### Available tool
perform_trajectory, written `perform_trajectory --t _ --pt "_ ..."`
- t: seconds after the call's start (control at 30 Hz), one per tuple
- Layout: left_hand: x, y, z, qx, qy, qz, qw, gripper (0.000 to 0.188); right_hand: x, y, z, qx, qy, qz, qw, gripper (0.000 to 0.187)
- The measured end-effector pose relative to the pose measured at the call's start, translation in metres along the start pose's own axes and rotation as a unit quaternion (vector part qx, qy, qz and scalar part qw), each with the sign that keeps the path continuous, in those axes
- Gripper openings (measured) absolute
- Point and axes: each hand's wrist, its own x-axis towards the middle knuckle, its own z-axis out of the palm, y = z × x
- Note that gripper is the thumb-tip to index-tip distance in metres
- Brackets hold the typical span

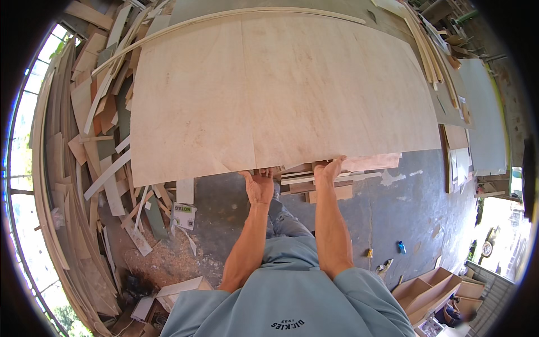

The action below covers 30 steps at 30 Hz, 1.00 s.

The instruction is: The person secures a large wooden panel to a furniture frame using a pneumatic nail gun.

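Observation:
A large pale plywood sheet (281, 90) stretches out in front of me. My left hand (260, 186) grips its near edge left of the middle, palm up, with the fingers curling under and partly hidden. Farther right along the same edge, my right hand (328, 171) also holds the sheet, its thumb by the edge and most fingers out of sight below. At the sheet's far side runs a long thin wooden strip (247, 11). Beneath the near edge, a stack of boards (331, 185) partly shows.
Wood offcuts (106, 112) lie heaped on the left, with sawdust (163, 253) on the floor below them. Long battens (429, 56) rest at the far right near a pale blue panel (484, 118). An open wooden box (429, 292) stands at the lower right.

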Motion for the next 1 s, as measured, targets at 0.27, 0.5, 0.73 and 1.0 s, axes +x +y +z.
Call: perform_trajectory --t 0.27,0.5,0.73,1.0 --pt "-0.003 0.029 -0.012 0.127 0.005 -0.017 0.992 0.055 -0.001 -0.001 0.001 -0.011 0.023 0.009 1.000 0.060" --pt "0.022 0.051 -0.010 0.338 0.034 0.002 0.941 0.064 0.009 0.003 -0.010 -0.007 -0.007 0.003 1.000 0.058" --pt "0.016 0.056 -0.007 0.262 0.008 -0.019 0.965 0.070 0.021 0.006 -0.013 0.008 -0.031 0.005 0.999 0.061" --pt "0.064 0.171 -0.052 0.063 0.170 0.201 0.963 0.055 0.009 0.006 -0.001 0.027 -0.018 0.027 0.999 0.053"
